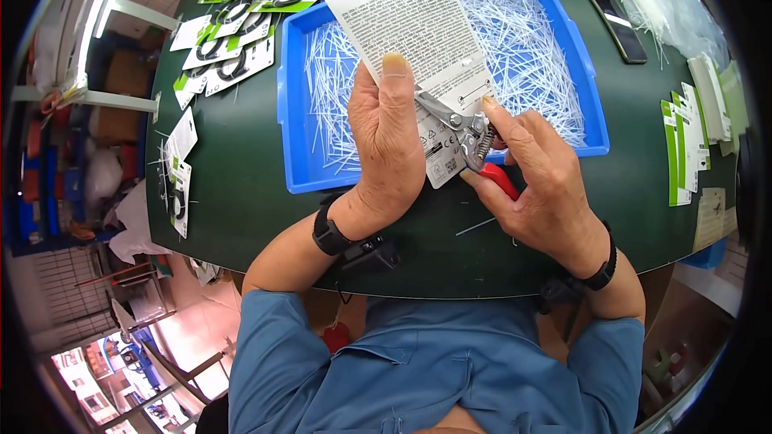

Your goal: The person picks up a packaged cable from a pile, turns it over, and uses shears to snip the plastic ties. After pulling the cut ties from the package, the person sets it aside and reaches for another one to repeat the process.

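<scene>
My left hand (386, 141) grips a white printed packaging card (410, 24) with a hang slot at its top, thumb pressed on the card's face. In my right hand (547, 181) are spring-loaded hand snips (473, 133) with a red handle. Their blades lie across the lower part of the card, beside my left palm; whether anything is between them I cannot tell. My right fingertips touch the card's right edge. Beneath both hands stands a blue tray (291, 112) strewn with thin white plastic strips (527, 56).
Cards with coiled black cables (233, 32) lie in a pile at the far left, and more carded cables (178, 193) sit near the left edge. A phone (615, 26), a clear plastic bag (667, 0) and green-white cards (683, 145) lie right. One loose strip (476, 227) rests in front.
</scene>
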`<state>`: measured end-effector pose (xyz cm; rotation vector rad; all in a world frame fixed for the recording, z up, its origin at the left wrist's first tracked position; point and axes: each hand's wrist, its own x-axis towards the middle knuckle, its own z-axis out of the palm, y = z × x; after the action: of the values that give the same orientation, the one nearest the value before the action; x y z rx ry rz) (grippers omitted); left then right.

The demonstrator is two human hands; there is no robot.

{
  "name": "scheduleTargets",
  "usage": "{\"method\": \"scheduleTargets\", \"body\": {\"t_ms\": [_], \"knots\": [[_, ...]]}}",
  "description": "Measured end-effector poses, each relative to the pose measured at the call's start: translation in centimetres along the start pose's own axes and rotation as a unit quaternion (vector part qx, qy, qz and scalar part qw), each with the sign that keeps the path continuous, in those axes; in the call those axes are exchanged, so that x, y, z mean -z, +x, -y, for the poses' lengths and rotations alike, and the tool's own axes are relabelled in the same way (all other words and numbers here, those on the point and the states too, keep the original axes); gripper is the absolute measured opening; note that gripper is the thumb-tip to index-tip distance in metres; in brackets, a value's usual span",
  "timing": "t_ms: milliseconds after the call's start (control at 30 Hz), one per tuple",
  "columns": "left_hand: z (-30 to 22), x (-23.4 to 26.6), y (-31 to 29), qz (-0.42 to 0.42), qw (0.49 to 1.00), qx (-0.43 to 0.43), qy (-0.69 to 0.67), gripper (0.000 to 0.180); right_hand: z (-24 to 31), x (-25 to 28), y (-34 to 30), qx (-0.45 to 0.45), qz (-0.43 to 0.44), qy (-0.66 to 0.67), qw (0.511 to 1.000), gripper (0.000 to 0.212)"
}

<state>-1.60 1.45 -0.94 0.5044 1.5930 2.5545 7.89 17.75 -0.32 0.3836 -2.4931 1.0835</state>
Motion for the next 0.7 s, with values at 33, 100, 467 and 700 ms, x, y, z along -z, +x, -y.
{"method": "scheduleTargets", "body": {"t_ms": [33, 100, 467, 700], "knots": [[0.08, 0.01, 0.03, 0.0, 1.0, -0.001, 0.0, 0.043, -0.04, -0.09, -0.11, 0.0, -0.002, -0.011, 1.0, 0.076], [0.24, 0.01, 0.07, -0.008, 1.0, 0.016, -0.013, 0.043, -0.11, -0.11, -0.16, 0.001, -0.005, -0.022, 1.0, 0.076], [0.55, 0.01, -0.09, 0.006, 1.0, -0.003, 0.004, 0.045, 0.57, 0.46, -0.01, 0.008, 0.012, -0.062, 0.998, 0.079], [-0.3, -0.55, -0.15, 0.015, 1.0, -0.005, 0.004, 0.04, 0.15, 0.03, -0.32, 0.009, 0.009, -0.075, 0.997, 0.079]]}}
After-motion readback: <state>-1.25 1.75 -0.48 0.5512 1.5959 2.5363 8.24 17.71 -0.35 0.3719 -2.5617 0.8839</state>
